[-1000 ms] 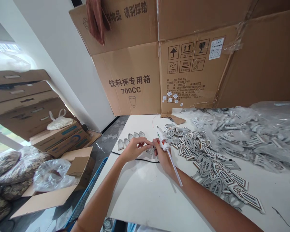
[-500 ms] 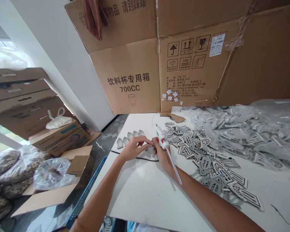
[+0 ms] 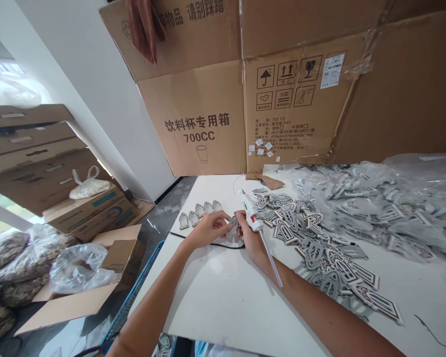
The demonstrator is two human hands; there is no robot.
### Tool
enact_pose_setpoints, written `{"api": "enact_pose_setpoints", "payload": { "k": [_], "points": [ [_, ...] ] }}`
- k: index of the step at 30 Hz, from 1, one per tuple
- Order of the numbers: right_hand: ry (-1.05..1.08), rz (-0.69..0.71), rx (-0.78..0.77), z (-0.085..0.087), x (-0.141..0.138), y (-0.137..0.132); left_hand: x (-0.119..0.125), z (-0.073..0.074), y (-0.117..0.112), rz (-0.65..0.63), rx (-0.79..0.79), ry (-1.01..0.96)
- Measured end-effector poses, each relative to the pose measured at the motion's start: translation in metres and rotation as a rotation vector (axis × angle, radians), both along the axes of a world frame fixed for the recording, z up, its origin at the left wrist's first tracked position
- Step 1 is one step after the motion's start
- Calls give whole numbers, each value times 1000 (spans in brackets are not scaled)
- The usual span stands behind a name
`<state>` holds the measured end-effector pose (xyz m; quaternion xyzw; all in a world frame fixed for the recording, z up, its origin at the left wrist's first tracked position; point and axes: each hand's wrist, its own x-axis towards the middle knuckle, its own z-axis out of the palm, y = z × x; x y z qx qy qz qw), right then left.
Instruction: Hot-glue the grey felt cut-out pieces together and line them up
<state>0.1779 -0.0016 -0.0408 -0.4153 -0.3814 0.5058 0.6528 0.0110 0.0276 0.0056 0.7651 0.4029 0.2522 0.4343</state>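
Note:
My left hand (image 3: 208, 230) is closed, its fingertips at a small grey arched piece (image 3: 233, 226). On the piece's other side, my right hand (image 3: 245, 228) is also closed, with fingers touching it. A white glue gun (image 3: 251, 214) is in my right hand, nozzle pointing away from me; a long translucent glue stick (image 3: 270, 260) runs back from it over my forearm. Fingers partly cover the piece, so its detail is hard to see. Beyond my left hand, several grey arched window-shaped pieces (image 3: 199, 210) lie in two rows on the white table (image 3: 208, 287).
A heap of grey-and-white cut-out pieces (image 3: 315, 248) spreads right of my right arm. Clear plastic bags (image 3: 379, 203) of similar pieces lie behind it. Large cardboard (image 3: 204, 94) stands along the table's back. An open carton (image 3: 124, 263) sits on the floor at left.
My right hand has turned slightly, and the glue gun has shifted a little right. More of the grey piece shows between my hands as my left fingers moved lower.

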Motion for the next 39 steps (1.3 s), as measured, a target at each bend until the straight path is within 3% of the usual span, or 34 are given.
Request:
{"api": "enact_pose_setpoints", "payload": {
  "k": [3,9,14,21,29,34,39],
  "points": [
    [-10,-10,10,-2,-1,0,1,-1,1,55,-110,-99],
    [-43,-32,24,-5,-4,2,2,8,3,211,-142,-262],
    [-78,-5,37,-1,-5,-2,-3,9,6,232,-164,-428],
    [-137,36,54,-3,-6,-4,-8,3,10,345,-124,-483],
    [-262,67,126,-4,-7,-6,-2,9,9,511,40,-523],
    [-445,74,258,4,-7,-10,1,11,9,511,136,-538],
    [-519,78,291,7,-8,-10,4,15,5,491,165,-552]
  ]
}}
